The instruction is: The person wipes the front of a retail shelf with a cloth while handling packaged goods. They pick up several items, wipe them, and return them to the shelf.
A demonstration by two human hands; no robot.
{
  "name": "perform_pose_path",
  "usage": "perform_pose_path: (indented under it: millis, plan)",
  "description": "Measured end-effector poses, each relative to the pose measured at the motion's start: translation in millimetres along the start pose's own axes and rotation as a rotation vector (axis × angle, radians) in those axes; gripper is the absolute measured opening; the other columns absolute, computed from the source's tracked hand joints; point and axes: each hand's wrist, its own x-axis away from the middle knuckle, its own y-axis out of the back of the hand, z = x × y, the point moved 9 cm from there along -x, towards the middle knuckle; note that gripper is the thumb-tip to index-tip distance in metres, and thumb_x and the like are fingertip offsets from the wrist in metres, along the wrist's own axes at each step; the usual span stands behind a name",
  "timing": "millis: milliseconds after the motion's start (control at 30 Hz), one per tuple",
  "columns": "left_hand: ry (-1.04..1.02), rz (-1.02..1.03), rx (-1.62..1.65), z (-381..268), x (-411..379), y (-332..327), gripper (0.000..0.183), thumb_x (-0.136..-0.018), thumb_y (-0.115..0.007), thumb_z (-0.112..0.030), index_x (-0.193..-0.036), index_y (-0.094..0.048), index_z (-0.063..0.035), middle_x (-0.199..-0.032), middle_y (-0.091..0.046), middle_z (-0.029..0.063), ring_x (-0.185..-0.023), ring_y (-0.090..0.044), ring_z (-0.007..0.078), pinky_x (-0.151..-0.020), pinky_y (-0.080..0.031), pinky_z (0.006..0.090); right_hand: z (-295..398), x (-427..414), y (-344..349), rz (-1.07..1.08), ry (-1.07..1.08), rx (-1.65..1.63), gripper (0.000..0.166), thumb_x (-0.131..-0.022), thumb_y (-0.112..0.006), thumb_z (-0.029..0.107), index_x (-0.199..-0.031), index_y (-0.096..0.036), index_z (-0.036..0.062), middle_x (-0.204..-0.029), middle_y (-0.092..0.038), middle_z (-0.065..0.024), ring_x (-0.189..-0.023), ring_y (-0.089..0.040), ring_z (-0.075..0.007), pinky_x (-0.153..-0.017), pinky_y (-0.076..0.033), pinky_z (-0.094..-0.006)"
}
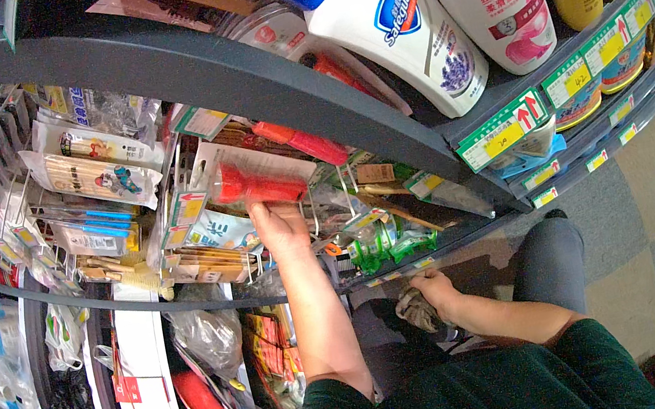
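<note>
My left hand point(283, 228) reaches up to a red flashlight-like item point(265, 183) in a clear blister pack on a pale card. The hand holds the pack from its near side, and some fingers are hidden. Another red packaged item point(304, 142) hangs just beyond it, beside white wire hooks point(349, 194). Low in front of my knees, my right hand point(440, 293) grips a crumpled grey-brown cloth point(417, 311). Below the left hand hang packs of wooden sticks point(214, 265). Green packaged goods point(392, 242) lie on the shelf to its right.
A dark shelf edge point(200, 63) curves above my left hand. Safeguard point(402, 29) and Head & Shoulders point(495, 1) bottles stand at upper right, over price tags point(503, 129). Bagged goods point(206, 335) fill the lower left shelf. Checkered floor tiles point(639, 204) show at right.
</note>
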Motion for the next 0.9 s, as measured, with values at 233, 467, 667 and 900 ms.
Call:
perform_pose_path:
  millis: [233,467,667,900]
  plan:
    - [0.014,-0.084,0.042,-3.6,0.5,20.9,0.038,-0.094,-0.06,-0.032,-0.126,-0.053,-0.0134,-0.123,-0.059,0.0018,-0.115,-0.055,0.0209,-0.099,-0.045,0.0425,-24.7,-30.9,6.5,0.009,0.035,0.037,0.024,-0.089,-0.064,0.016,-0.105,-0.055,0.0004,-0.096,-0.062,-0.0113,-0.084,-0.06,-0.0221,-0.073,-0.05,-0.0388]
    - [0.111,0.094,0.248,-13.7,7.3,36.8,0.028,-0.096,-0.054,-0.028,-0.116,-0.058,-0.0078,-0.114,-0.063,0.0077,-0.105,-0.061,0.0234,-0.095,-0.05,0.0449,-38.1,-39.5,5.6,-0.004,0.012,0.088,0.023,-0.091,-0.063,0.016,-0.105,-0.055,0.001,-0.095,-0.06,-0.0106,-0.084,-0.059,-0.0216,-0.072,-0.05,-0.039]
    - [0.085,-0.037,0.153,-21.5,17.9,-4.2,0.021,-0.094,-0.06,-0.021,-0.111,-0.059,-0.0103,-0.106,-0.063,0.0011,-0.099,-0.06,0.015,-0.093,-0.049,0.0378,-20.1,-23.8,5.4,0.012,-0.056,0.12,0.027,-0.091,-0.063,0.017,-0.11,-0.053,0.0004,-0.099,-0.06,-0.0097,-0.086,-0.059,-0.0208,-0.073,-0.048,-0.0394]
    - [0.133,0.091,0.209,-4.4,19.5,45.4,0.028,-0.096,-0.057,-0.028,-0.117,-0.059,-0.0089,-0.117,-0.062,0.0059,-0.108,-0.059,0.0226,-0.099,-0.046,0.0445,8.3,18.7,-9.6,0.075,-0.115,-0.039,0.026,-0.091,-0.063,0.018,-0.108,-0.053,0.0011,-0.096,-0.058,-0.0086,-0.084,-0.057,-0.0197,-0.074,-0.047,-0.037]
